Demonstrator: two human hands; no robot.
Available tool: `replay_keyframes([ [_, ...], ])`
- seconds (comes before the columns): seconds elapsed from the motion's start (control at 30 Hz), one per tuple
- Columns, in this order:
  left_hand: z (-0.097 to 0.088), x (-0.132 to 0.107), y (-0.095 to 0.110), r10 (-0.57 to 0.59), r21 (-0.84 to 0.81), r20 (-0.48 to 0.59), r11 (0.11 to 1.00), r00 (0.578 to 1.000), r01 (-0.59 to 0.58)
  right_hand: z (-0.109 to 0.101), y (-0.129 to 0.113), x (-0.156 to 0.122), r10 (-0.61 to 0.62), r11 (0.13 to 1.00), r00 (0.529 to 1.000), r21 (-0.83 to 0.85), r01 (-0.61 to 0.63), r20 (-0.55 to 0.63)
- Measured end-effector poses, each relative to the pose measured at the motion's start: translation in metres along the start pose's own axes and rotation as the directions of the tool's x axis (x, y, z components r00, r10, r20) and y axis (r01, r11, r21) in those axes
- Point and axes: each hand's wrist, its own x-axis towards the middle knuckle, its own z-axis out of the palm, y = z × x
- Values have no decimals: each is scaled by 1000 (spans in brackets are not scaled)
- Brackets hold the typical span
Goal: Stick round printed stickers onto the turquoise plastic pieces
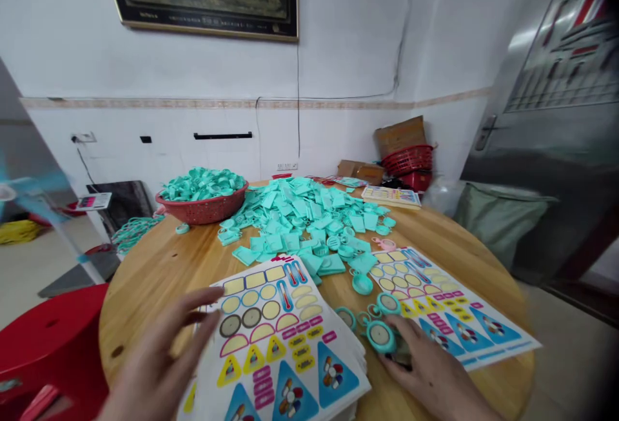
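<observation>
Worktop (pixel 145 292) layout: sticker sheet stack (pixel 275 343) lay front left, second sticker sheet (pixel 449 305) front right, loose plastic tags (pixel 300 215) heaped behind and between them. Basket (pixel 203 211) sat back left on the worktop (more tags inside). Stacked baskets (pixel 407 162) stood beyond the far edge, near the wall (pixel 338 66).

Round wooden table (pixel 149 285): red plastic basket (pixel 203 210), loose teal plastic tags (pixel 302 215), stacked sticker sheets (pixel 285 350).
</observation>
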Motion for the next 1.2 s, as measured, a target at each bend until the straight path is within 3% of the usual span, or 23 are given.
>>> replay_keyframes([
  [0.07, 37, 11, 31, 92, -24, 190, 996, 978, -89, 0, 7, -2, -17, 999, 999, 37, 16, 33],
  [0.17, 94, 18, 66, 266, 23, 463, 950, 846, -312, -1, 16, -3, -26, 996, 999, 85, 23, 32],
  [0.23, 126, 19, 79, 245, 46, 553, 945, 796, -323, -6, 23, 1, -27, 993, 999, 113, 31, -34],
  [0.3, 151, 18, 87, 229, 93, 592, 933, 773, -348, -13, 30, 10, -3, 992, 996, 124, 14, -92],
  [0.43, 180, 17, 101, 89, 302, 655, 880, 750, -368, -22, 37, 41, 35, 998, 996, 51, -31, -84],
  [0.57, 193, 20, 111, 24, 372, 680, 850, 732, -374, -15, 36, 62, -23, 995, 1000, -94, 22, -8],
  [0.67, 199, 23, 110, 6, 381, 691, 846, 723, -372, -8, 35, 64, -87, 991, 996, -102, 86, -1],
  [0.77, 205, 23, 104, 4, 373, 667, 864, 745, -338, -7, 34, 66, -157, 986, 988, -63, 157, 4],
  [0.9, 208, 22, 98, 27, 307, 599, 915, 800, -261, -12, 30, 69, -131, 985, 991, -110, 133, 22],
  [1.03, 196, 26, 93, 46, 162, 494, 976, 868, -144, -16, 25, 70, -108, 987, 994, -115, 109, 14],
  [1.2, 161, 34, 90, -20, -87, 349, 995, 937, 54, -20, 19, 68, -64, 996, 996, -62, 68, 57],
])
